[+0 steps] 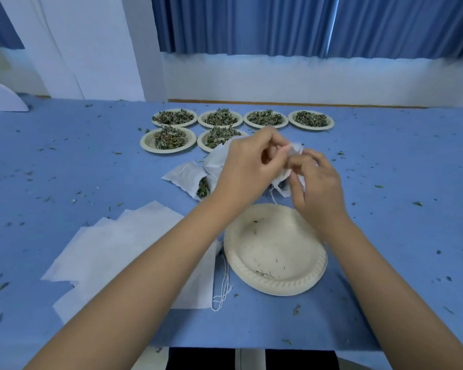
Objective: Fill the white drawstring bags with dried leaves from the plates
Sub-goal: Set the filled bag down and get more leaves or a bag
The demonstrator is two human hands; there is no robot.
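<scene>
left hand pinches white bag at frame centre | right hand pinches same bag | emptied plate below

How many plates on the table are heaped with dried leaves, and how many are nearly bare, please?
Plates heaped with dried leaves: 6
Nearly bare plate, perhaps topping a stack: 1
Total: 7 plates in view

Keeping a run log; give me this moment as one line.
left hand, right hand: both pinch white bag | near plate: nearly empty | far plates: six, heaped | spare bags: flat, left side
</scene>
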